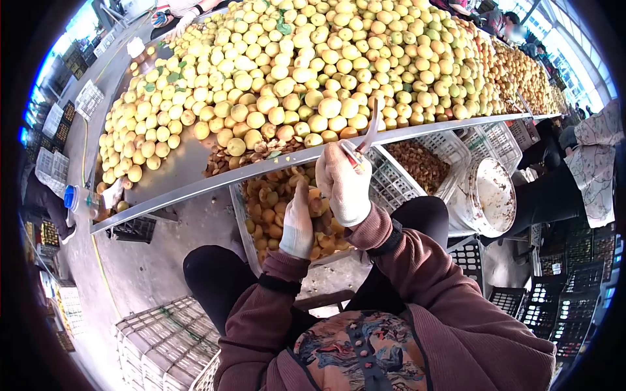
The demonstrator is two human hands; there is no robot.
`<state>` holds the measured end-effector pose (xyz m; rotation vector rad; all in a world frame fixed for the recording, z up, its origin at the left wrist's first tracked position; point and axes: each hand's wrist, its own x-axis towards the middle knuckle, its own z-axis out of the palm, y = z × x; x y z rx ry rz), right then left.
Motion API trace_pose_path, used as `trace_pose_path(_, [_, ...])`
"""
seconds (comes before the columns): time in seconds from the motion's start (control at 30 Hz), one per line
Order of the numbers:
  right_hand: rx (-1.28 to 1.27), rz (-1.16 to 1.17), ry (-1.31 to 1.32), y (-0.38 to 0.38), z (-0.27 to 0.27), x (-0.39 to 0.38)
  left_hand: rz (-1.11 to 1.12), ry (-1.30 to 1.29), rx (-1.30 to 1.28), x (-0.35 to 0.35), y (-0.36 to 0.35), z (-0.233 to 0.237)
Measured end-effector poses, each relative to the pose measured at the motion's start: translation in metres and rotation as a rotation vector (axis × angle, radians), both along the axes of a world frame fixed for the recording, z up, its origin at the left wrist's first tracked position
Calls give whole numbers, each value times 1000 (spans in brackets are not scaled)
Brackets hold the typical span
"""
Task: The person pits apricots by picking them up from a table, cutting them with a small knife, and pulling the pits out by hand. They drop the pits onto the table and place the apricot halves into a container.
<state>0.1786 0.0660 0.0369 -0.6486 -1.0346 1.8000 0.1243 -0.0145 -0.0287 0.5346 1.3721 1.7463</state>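
My right hand, in a pale glove, is closed round the handle of a knife with a curved blade pointing up, just at the metal table edge. To its left, my left hand, gloved too, is raised above a crate of cut fruit. Its fingers point up and lie close together; whether they hold anything is hard to make out. Beyond both hands, a large heap of yellow-green fruit covers the table, with brown peelings near the rim.
At the right stand a crate of brown scraps and a stained white bucket. A white crate is at the lower left. A bottle with a blue cap is by the table's left end. Other people are around the table.
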Motion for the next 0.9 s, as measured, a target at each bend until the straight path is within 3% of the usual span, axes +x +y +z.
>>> trace_pose_path(0.1, [106, 109, 19, 1, -21, 3, 26, -103, -139, -4, 8, -26])
trace_pose_path(0.13, [195, 102, -173, -5, -16, 5, 73, 147, 13, -6, 16, -58])
trace_pose_path(0.17, [513, 32, -315, -9, -13, 4, 120, 399, 164, -8, 20, -56])
trace_pose_path(0.23, [784, 48, -244, -8, -19, 1, 71, 387, 170, -11, 10, -54])
trace_pose_path(0.27, [363, 74, -273, -16, -9, -2, -23, 198, -107, -15, 4, -15])
trace_pose_path(0.3, [153, 53, -183, -3, -16, -15, -116, 3, -383, -19, -1, 6])
trace_pose_path(0.33, [79, 147, -39, 4, -19, -10, -77, -147, -287, -22, 2, -19])
trace_pose_path(0.37, [2, 237, 105, 7, -10, -5, 48, 430, 18, -15, 2, -40])
trace_pose_path(0.43, [-154, 214, 200, 11, -20, -10, 43, 775, -35, -23, 1, -58])
trace_pose_path(0.57, [-298, 269, 317, 22, -41, -11, -44, 763, 73, -26, -4, -42])
trace_pose_path(0.63, [-336, 286, 343, 24, -44, -11, -251, 105, -100, -27, -9, -16])
trace_pose_path(0.7, [-365, 277, 343, 27, -46, -12, -272, 15, -76, -33, -10, -20])
trace_pose_path(0.77, [-378, 268, 334, 30, -50, -13, -457, -425, 129, -45, -11, -31])
trace_pose_path(0.8, [-405, 272, 349, 31, -53, -13, -257, 454, -60, -32, -11, -26])
trace_pose_path(0.83, [-431, 281, 366, 33, -56, -15, -257, 454, -64, -33, -11, -31])
trace_pose_path(0.9, [-439, 272, 365, 31, -56, -17, -28, 1222, 143, -38, -9, -48])
